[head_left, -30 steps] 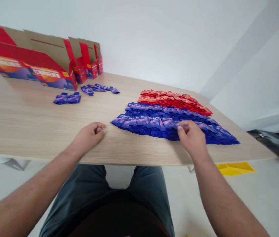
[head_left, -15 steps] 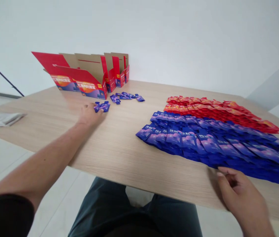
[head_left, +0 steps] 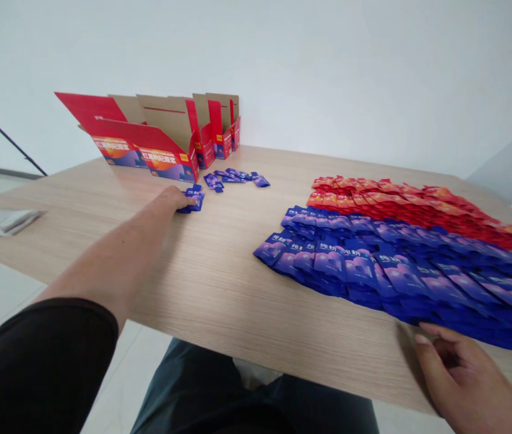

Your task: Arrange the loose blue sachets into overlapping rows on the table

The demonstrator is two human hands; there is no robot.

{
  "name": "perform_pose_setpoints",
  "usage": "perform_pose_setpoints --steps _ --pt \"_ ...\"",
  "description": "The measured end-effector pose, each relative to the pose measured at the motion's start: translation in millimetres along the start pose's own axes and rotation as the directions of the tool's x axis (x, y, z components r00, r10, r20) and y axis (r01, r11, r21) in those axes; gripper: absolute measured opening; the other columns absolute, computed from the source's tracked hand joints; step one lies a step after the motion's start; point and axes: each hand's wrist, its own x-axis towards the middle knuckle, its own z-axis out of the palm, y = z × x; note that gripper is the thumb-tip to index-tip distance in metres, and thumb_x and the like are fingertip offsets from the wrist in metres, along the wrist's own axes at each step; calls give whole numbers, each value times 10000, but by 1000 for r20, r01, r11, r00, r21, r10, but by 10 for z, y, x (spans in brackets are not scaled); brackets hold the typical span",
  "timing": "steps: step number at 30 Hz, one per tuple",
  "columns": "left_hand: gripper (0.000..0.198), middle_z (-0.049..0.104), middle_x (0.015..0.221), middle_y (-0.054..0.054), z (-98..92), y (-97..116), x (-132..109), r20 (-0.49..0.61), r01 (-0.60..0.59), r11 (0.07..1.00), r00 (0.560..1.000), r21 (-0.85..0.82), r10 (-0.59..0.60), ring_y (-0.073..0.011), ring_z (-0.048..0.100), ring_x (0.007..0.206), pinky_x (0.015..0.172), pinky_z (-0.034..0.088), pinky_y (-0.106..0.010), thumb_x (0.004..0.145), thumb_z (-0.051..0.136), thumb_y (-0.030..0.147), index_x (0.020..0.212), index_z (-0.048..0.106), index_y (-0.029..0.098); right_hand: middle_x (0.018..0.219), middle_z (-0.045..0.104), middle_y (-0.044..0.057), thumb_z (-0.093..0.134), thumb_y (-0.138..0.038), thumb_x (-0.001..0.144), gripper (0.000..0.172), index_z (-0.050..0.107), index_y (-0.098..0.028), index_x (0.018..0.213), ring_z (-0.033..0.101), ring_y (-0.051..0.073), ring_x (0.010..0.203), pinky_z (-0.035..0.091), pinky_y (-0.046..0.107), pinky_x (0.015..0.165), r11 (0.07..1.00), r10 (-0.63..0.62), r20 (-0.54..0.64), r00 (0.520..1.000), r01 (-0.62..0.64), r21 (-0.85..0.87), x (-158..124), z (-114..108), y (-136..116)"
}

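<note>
My left hand reaches far across the table, its fingers closed around a small bunch of blue-purple sachets at the table top. My forearm and the back of the hand hide most of those fingers. Just beyond lie several loose blue sachets in a scattered row. On the right, my right hand rests by the table's near edge with loosely curled fingers and nothing visible in them. Thumb and index finger are slightly apart, close to the front of a large overlapping spread of blue sachets.
Open red cardboard boxes with raised flaps stand at the back left. Behind the blue spread lie rows of red sachets. A folded whitish bundle sits at the table's left edge. A pale wall rises behind the table.
My left arm stretches farther forward, and its hand has turned so the fingers are less visible. The bunch of sachets there has shifted slightly. My right hand stays near the blue spread.
</note>
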Motion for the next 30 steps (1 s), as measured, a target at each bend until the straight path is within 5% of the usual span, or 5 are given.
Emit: perform_pose_setpoints --steps 6,15,22,27,30 --pt "494 705 714 -82 -9 -79 -187 7 94 994 996 -57 -94 -325 715 839 683 523 -362 497 1038 382 771 681 179 854 752 94 603 -758 815 599 759 -252 1096 723 356 784 548 493 718 1000 -3 38 999 2 4 99 28 186" --pt "439 641 760 6 -10 -266 -1062 -61 -6 918 998 -397 -20 -175 597 717 643 456 -278 585 928 251 876 603 201 819 728 111 553 -681 811 555 779 -222 1027 690 343 774 549 501 764 996 -65 -63 996 69 52 50 31 -127" --pt "530 741 888 -62 164 -45 -2271 183 64 681 978 -729 104 -180 671 721 677 578 -309 584 924 368 1007 683 161 853 760 120 578 -622 841 461 789 -223 934 705 315 786 564 466 795 967 -106 -163 981 140 214 -234 -20 -391" --pt "644 792 949 -79 445 214 -3337 401 271 412 875 -870 271 -203 732 793 760 617 -320 598 1007 378 1133 721 160 787 742 52 619 -598 948 423 781 -217 1035 680 230 692 545 346 665 827 -206 156 966 87 555 -798 64 -1078" --pt "661 816 1040 -91 581 330 -3761 415 249 436 843 -865 342 -246 770 902 846 629 -356 657 992 394 1216 718 173 775 709 18 625 -586 971 404 740 -213 1077 621 181 606 508 305 585 698 -273 281 920 -12 716 -938 133 -1437"
